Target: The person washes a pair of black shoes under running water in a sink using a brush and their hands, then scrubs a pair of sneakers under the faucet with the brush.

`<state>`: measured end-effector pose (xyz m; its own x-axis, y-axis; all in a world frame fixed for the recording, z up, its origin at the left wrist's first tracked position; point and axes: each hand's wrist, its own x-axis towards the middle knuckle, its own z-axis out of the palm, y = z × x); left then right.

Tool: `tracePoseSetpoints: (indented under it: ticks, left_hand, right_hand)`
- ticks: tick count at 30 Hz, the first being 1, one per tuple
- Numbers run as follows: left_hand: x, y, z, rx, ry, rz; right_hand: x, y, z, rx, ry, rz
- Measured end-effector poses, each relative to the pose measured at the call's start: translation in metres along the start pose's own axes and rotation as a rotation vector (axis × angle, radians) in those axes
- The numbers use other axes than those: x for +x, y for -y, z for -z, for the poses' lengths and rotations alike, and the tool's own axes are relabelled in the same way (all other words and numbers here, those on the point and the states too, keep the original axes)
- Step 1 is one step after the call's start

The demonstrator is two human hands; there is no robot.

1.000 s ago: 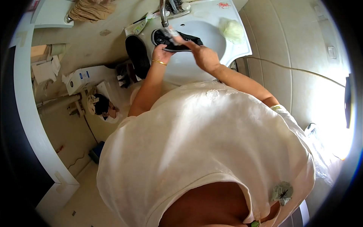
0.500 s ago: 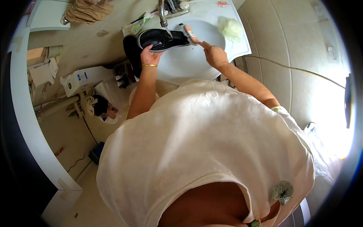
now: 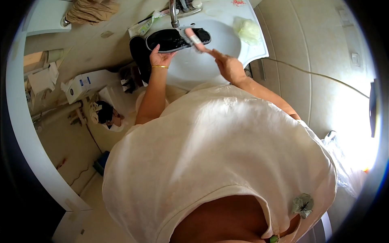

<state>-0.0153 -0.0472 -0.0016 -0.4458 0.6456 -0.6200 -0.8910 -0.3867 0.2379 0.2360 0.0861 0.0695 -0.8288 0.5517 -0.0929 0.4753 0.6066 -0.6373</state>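
White, with small blue marks, a box (image 3: 79, 88) lies tilted at the left, low beside the wall. Above it, near the top edge, a brown cloth (image 3: 92, 11) hangs in loose folds. Just right of the box, an open bag (image 3: 106, 113) shows dark and pale fabric inside. Next comes a black shoe (image 3: 139, 58), set against the left edge of the sink counter (image 3: 254, 47). A green and white tube (image 3: 146, 27) lies on the counter's back left corner.

The left hand (image 3: 162, 58), with a gold bracelet (image 3: 161, 67) at its wrist, is curled partway closed around the near edge of a second shoe (image 3: 164, 39), also black, with a grey rim. This shoe is held lengthwise over the back of the white basin (image 3: 198, 67), its middle beneath the metal faucet (image 3: 174, 14). A pink-backed brush (image 3: 194, 39) slants across the shoe's right half; its bristles are blurred, so I cannot tell how firmly they touch.

Its handle runs down into the right hand (image 3: 230, 68), whose fingers are folded around it, the index finger stretched along it. Farther right, a pale green bundle (image 3: 248, 31) sits on the counter, and a thin cord (image 3: 320, 73) crosses the tiled wall.
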Motion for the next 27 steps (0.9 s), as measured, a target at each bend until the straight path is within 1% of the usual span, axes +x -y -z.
tracePoseSetpoints:
  ticks: [2,5,7,8,9,10,11,14,17,20,21,23,25,27]
  left_hand:
    - [-0.001,0.001,-0.003,-0.027,0.011,0.005]
    - [0.012,-0.003,0.005,0.035,0.03,0.038]
    - [0.013,-0.001,-0.003,0.127,-0.01,0.07]
    - [0.012,-0.001,-0.005,0.172,-0.033,0.083]
    - [0.016,-0.004,-0.002,0.207,0.004,0.092]
    - [0.023,-0.006,0.005,0.24,0.035,0.103]
    - [0.03,-0.007,0.011,0.272,0.069,0.116]
    - [0.051,-0.01,0.018,0.407,0.051,0.117]
    - [0.056,-0.001,-0.003,0.596,-0.066,0.052]
    - [0.063,-0.002,-0.017,0.772,-0.191,0.009]
    - [0.081,-0.006,-0.007,0.794,-0.179,0.03]
    - [0.083,-0.003,-0.017,0.907,-0.203,-0.015]
    - [0.081,0.0,-0.03,0.984,-0.224,-0.056]
    - [0.086,-0.002,-0.026,1.006,-0.185,-0.054]
  right_hand:
    - [0.004,-0.006,0.008,-0.056,0.007,-0.091]
    - [0.008,-0.019,0.011,-0.091,0.021,-0.187]
    - [0.013,-0.019,0.019,-0.126,0.052,-0.259]
    - [0.014,-0.024,0.019,-0.106,0.016,-0.255]
    - [0.015,-0.034,0.017,-0.084,-0.017,-0.25]
    - [0.015,-0.022,0.026,-0.061,-0.044,-0.247]
    - [0.012,-0.012,0.041,-0.107,0.065,-0.259]
    - [0.008,-0.02,0.045,-0.056,0.169,-0.042]
    - [0.011,-0.037,0.038,-0.154,0.367,-0.072]
    - [0.018,-0.039,0.031,-0.19,0.393,-0.112]
    - [0.021,-0.029,0.031,-0.2,0.393,-0.068]
    - [0.029,-0.008,0.035,-0.219,0.383,0.017]
    - [0.025,-0.03,0.021,-0.001,0.304,0.001]
    - [0.019,-0.053,0.002,0.264,0.258,-0.016]
